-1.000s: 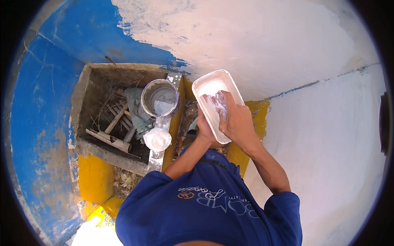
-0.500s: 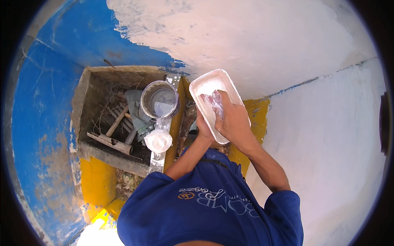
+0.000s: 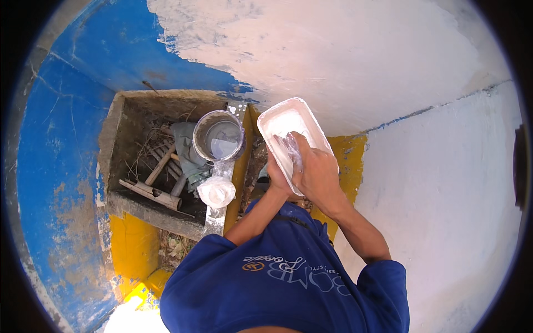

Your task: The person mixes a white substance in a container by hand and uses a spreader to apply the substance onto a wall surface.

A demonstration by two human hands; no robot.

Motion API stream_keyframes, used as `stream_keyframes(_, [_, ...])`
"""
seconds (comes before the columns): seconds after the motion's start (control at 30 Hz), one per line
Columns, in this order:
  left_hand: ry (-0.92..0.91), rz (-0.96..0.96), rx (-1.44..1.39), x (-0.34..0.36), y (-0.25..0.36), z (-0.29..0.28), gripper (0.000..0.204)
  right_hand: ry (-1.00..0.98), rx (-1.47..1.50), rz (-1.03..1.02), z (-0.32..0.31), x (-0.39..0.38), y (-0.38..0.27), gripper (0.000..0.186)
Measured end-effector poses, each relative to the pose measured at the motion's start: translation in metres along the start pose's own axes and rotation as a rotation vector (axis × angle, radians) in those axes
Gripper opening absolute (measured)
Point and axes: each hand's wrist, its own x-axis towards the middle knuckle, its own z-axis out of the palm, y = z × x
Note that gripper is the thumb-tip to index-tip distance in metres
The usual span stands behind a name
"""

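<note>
A white rectangular tub [image 3: 311, 121] with white powder or paste inside is held tilted in front of my body. My left hand [image 3: 278, 176] is wrapped round its near-left side, the fingers partly hidden beneath. Over the tub's near end, my right hand [image 3: 321, 175] is closed on a crumpled piece of clear plastic [image 3: 290, 149], which lies against the white material. Whether the plastic is a bag or a sheet I cannot tell.
Left of the tub, a round bucket [image 3: 242, 137] of greyish liquid stands on a white-spattered plank [image 3: 215, 221], with a white-coated lump [image 3: 216, 192] nearer. A concrete trough [image 3: 114, 133] holds sticks, wood pieces and grey cloth [image 3: 191, 150]. Partly whitened walls [image 3: 388, 61] rise ahead and right.
My right hand and the plastic have moved slightly down and toward me within the tub. The tub has shifted slightly downward in view. My left hand keeps its hold.
</note>
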Motion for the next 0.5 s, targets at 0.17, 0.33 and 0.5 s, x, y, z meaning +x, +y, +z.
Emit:
stream_keyframes(0.17, [0.081, 0.034, 0.114, 0.003, 0.003, -0.004, 0.06, 0.073, 0.063, 0.015, -0.011, 0.008, -0.003, 0.051])
stream_keyframes(0.33, [-0.067, 0.016, -0.06, 0.006, 0.006, -0.005, 0.06, 0.046, 0.061, 0.128, -0.015, 0.019, 0.001, 0.053])
stream_keyframes(0.5, [-0.089, 0.009, -0.065, 0.004, 0.008, -0.011, 0.059, -0.048, 0.096, 0.056, -0.009, 0.015, 0.0, 0.053])
